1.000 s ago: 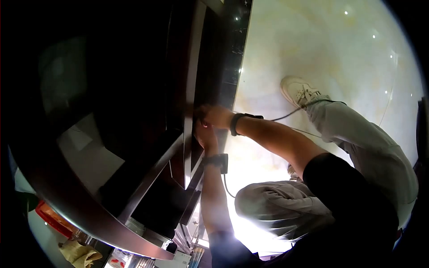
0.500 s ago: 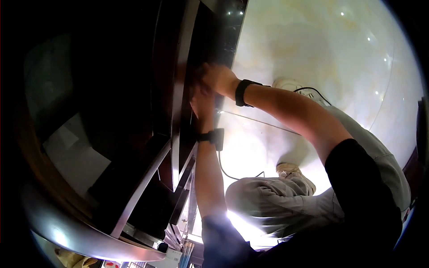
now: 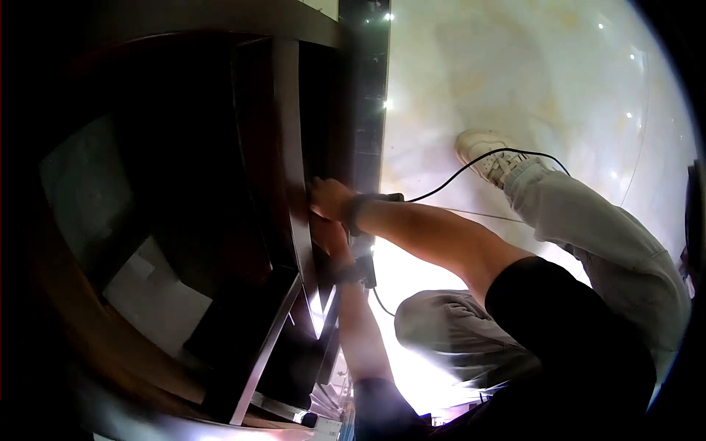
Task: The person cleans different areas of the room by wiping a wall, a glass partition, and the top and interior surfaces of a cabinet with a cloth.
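Note:
My right hand [image 3: 331, 199] is closed with its fingers curled, up against the dark wooden furniture [image 3: 293, 147]. Whatever it grips, if anything, is lost in shadow. Just below it, my left hand [image 3: 329, 235] reaches into the same dark gap, close to or touching the right one; its fingers are hidden. Each wrist wears a black band, one on the right wrist [image 3: 358, 213] and one on the left wrist [image 3: 353, 272]. A black cable [image 3: 471, 163] runs from near the right wristband across a shoe, and another cable hangs below the left band.
An open compartment of the furniture holds pale sheets [image 3: 158, 298] at left. A slanted metal-edged bar [image 3: 268, 345] crosses the lower left. Pale glossy floor [image 3: 515, 81] lies to the right, with a shoe [image 3: 485, 151] and my bent knee [image 3: 441, 323] close to my arms.
The view has shifted, so the furniture sits lower in it. Both hands appear lower and slightly further left, still together at the dark gap. The lower shoe is now out of sight.

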{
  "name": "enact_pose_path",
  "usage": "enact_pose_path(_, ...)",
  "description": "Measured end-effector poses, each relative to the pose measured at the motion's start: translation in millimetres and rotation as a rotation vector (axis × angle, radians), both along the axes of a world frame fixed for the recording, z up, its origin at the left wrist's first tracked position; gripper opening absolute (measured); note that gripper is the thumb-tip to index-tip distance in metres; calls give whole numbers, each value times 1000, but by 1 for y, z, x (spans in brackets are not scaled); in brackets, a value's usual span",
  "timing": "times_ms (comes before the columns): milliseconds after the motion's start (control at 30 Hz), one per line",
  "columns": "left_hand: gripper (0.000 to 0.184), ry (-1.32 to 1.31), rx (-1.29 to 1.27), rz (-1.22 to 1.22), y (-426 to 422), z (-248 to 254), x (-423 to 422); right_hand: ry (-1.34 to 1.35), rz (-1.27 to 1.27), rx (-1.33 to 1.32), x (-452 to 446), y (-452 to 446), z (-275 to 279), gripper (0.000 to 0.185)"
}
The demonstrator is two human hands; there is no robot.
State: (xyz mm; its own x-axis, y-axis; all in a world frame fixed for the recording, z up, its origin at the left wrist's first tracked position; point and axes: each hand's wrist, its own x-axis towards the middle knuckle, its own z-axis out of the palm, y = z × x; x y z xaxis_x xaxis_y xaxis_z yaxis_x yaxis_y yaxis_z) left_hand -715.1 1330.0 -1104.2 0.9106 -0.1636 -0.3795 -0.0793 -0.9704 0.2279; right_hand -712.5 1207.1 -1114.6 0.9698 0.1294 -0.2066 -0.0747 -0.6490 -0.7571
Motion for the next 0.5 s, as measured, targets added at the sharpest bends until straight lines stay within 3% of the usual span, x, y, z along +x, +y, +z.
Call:
enact_pose_path(100, 41, 31, -104, 59, -32, 14, 24, 67, -30, -52, 20, -37, 22, 26)
enact_pose_path(133, 42, -3, -68, -36, -43, 17, 31, 87, -36, -89, 29, -45, 25, 27)
enact_pose_path(233, 48, -58, -215, -30, -38, -37, 89, 63, -135, -119, 50, -84, 29, 31)
enact_pose_path(300, 50, -54, -186, -11, -88, -22, 88, -97, -318, -154, 62, -107, 14, 36)
enact_pose_path(367, 52, -50, -154, -1, -153, 15, 87, -92, -362, -220, 68, -138, 12, 40)
enact_pose_path(433, 53, -211, -53, -153, -181, 5, 93, -135, -427, -366, 62, -169, 21, 13)
enact_pose_path(467, 52, -375, 33, -308, -192, -2, 97, -90, -421, -395, 58, -181, 27, 12)
enact_pose_path(500, 48, -341, -45, -325, -203, -6, 101, -47, -413, -421, 52, -197, 38, 10)
